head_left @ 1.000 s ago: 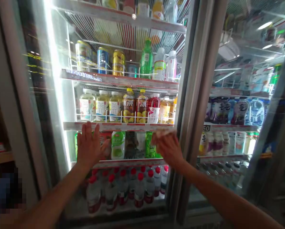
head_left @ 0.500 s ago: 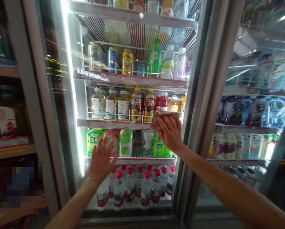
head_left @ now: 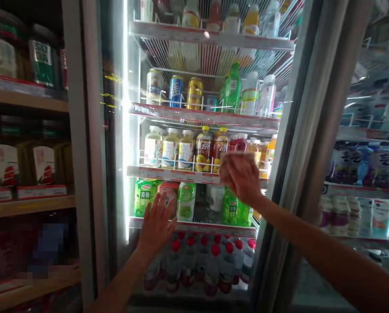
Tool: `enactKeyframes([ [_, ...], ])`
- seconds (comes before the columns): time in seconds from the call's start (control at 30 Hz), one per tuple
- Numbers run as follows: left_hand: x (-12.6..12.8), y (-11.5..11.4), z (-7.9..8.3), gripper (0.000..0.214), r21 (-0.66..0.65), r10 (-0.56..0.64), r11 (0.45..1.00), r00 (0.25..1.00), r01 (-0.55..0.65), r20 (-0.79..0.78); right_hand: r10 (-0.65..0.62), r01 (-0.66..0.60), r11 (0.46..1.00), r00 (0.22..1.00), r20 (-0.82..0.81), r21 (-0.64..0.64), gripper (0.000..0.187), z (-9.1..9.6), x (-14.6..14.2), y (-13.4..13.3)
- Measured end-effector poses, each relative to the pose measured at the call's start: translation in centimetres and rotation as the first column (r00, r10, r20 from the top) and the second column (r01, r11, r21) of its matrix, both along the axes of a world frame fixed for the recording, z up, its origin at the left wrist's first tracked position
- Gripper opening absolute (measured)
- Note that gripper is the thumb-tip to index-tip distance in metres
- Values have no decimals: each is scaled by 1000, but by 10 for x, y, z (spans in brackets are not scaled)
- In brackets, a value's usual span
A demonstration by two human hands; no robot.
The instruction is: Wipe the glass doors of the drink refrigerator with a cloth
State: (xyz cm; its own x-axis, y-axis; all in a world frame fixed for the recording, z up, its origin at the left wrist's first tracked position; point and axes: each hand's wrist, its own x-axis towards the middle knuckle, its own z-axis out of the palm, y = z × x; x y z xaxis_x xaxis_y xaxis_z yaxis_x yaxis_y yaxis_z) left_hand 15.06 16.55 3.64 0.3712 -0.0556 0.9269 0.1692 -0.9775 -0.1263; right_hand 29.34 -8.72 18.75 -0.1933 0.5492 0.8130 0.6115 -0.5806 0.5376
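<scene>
In front of a drinks fridge with a glass door [head_left: 210,150], my right hand [head_left: 244,180] presses a folded, brownish-pink cloth [head_left: 235,165] toward the glass, level with the row of tea bottles [head_left: 203,150]. The hand is slightly blurred. My left hand [head_left: 158,224] is open, its fingers spread and its palm toward the glass, in front of the lower shelf. Behind its fingertips stand a green drink carton [head_left: 144,195] and a reddish carton [head_left: 171,191]. Whether the left palm touches the glass I cannot tell.
Metal door frames [head_left: 327,130] run down the right side, with another drinks fridge [head_left: 364,191] beyond. Cans [head_left: 194,93] and bottles fill the upper shelves, and red-capped bottles [head_left: 215,265] stand at the bottom. Wooden shelves [head_left: 34,100] with large jars are at the left.
My view has turned to the left, so the fridge sits farther right and more of the jars show. The cloth stays in my right hand, and my left hand remains spread.
</scene>
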Motion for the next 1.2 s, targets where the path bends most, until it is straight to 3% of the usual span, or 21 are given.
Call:
enactKeyframes([
  [0.07, -2, 0, 2, 53, 0, -30, 1000, 1000, 30, -1, -54, 60, 977, 998, -31, 203, 51, 29, 6, 6],
  [0.1, -4, 1, 4, 53, 3, -49, 999, 999, 49, 0, -70, 76, 974, 997, -35, 211, 50, 28, 6, 9],
  [0.13, -7, 3, 5, 52, 5, -65, 998, 998, 65, 8, -77, 81, 985, 997, -27, 152, 50, 14, 3, 11],
  [0.2, -12, 8, 8, 52, -11, -75, 997, 997, 75, 31, -64, 64, 992, 998, 5, -108, 49, -38, -7, 12],
  [0.27, -17, 18, 9, 51, -50, -50, 997, 997, 53, 56, 49, -19, 895, 997, 55, -445, 47, -89, -17, 11],
  [0.33, -22, 30, 9, 50, -93, -13, 996, 998, 19, 61, 133, -74, 798, 990, 54, -598, 49, -103, -21, 15],
  [0.37, -25, 36, 10, 50, -117, 5, 993, 998, 2, 56, 129, -84, 815, 991, 38, -573, 51, -93, -20, 20],
  [0.4, -28, 43, 10, 50, -146, 25, 989, 998, -18, 49, 100, -80, 873, 995, 15, -482, 54, -74, -19, 27],
  [0.47, -33, 55, 11, 51, -220, 76, 973, 996, -66, 37, 26, -34, 981, 999, -47, -190, 58, -29, -16, 45],
  [0.5, -35, 61, 12, 52, -259, 104, 961, 994, -94, 28, 11, -18, 993, 998, -66, -115, 59, -14, -17, 56],
  [0.53, -37, 66, 12, 52, -294, 133, 948, 991, -121, 18, 14, -20, 995, 998, -68, -97, 59, -10, -19, 66],
  [0.6, -41, 74, 11, 52, -335, 178, 927, 984, -166, 4, 72, -76, 964, 997, -28, -254, 55, -30, -30, 83],
  [0.67, -46, 82, 6, 53, -345, 202, 919, 979, -191, -3, 197, -162, 859, 980, 21, -486, 52, -70, -43, 98],
  [0.73, -52, 89, 0, 53, -337, 217, 919, 976, -204, 1, 312, -234, 757, 950, 21, -610, 51, -91, -53, 116],
  [0.77, -56, 93, -3, 54, -332, 221, 920, 975, -207, 3, 329, -258, 748, 944, 4, -612, 52, -87, -57, 127],
  [0.8, -60, 96, -5, 54, -324, 224, 922, 975, -211, 4, 321, -273, 775, 947, -17, -570, 53, -73, -61, 140],
  [0.9, -70, 106, -7, 55, -314, 253, 919, 967, -237, 9, 238, -247, 913, 969, -67, -325, 54, -14, -70, 184],
  [0.97, -75, 112, -5, 56, -327, 281, 908, 960, -261, 14, 232, -240, 927, 971, -62, -289, 54, -3, -79, 210],
  [1.03, -81, 118, -4, 56, -340, 302, 898, 953, -279, 15, 269, -261, 885, 963, -35, -385, 53, -33, -90, 227],
  [1.13, -92, 125, -4, 55, -343, 323, 891, 946, -298, 17, 338, -266, 775, 941, 20, -573, 47, -102, -104, 242],
  [1.2, -100, 128, -3, 54, -331, 326, 895, 945, -299, 28, 370, -268, 727, 928, 33, -633, 45, -117, -108, 251],
])
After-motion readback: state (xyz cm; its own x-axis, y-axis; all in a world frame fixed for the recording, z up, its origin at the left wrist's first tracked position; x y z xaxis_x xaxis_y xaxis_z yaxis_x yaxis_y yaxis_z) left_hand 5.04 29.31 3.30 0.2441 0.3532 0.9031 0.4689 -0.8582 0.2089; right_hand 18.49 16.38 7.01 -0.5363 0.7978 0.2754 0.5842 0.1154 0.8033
